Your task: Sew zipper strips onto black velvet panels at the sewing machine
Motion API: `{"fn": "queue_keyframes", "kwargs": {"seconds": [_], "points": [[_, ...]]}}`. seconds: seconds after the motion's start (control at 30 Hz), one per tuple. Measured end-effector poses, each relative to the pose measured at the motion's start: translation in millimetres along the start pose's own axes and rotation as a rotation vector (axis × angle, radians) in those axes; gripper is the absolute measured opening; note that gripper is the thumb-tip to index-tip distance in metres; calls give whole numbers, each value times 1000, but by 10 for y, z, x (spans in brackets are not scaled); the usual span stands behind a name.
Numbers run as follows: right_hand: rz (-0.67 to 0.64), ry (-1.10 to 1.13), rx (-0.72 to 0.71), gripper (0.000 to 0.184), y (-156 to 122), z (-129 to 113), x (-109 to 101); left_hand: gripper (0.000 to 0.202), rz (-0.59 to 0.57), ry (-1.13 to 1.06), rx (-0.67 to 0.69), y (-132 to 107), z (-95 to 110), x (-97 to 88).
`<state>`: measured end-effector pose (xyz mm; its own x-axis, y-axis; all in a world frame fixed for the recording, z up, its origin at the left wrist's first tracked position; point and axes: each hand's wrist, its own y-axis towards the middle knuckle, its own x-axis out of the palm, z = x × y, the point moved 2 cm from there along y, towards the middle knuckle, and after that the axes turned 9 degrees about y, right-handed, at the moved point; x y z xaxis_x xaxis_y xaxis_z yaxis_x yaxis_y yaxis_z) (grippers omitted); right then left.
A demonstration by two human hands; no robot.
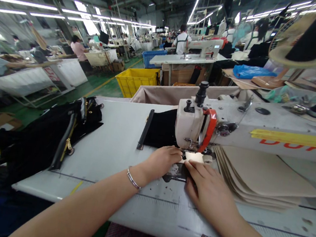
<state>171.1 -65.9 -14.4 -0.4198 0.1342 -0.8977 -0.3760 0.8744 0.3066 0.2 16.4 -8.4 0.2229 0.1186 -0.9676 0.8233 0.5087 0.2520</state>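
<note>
A yellow crate (135, 85) stands before a blue crate (152, 59).

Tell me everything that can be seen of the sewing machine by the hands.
The sewing machine has a pale, metal-looking body, a black knob on top, a curved orange-red part on its sewing head and yellow tape partly covering red letters. It stands upright on the pale table, its arm extending past the right edge. Black fabric lies beside its head; the left hand and right hand lie close below.

left hand (164, 158), right hand (213, 185) near sewing machine (189, 122) | black cloth (161, 128) beyond left hand | pale sheets (266, 174) stacked at right
</note>
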Motion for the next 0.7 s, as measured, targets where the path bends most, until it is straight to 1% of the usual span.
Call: {"fn": "queue_keyframes", "kwargs": {"seconds": [0.2,0.4,0.5,0.7], "points": [[29,-5,10,43,82,25,25,19,15,-1,-102,58,-59,46],[25,56,58,43,76,23,48,17,37,-33,-121,64,-60,30],[43,83,80,44,67,7,54,16,53,-45,-143,63,-59,28],[103,57,101,43,72,-25,65,30,134,-101,-173,59,-67,39]]}}
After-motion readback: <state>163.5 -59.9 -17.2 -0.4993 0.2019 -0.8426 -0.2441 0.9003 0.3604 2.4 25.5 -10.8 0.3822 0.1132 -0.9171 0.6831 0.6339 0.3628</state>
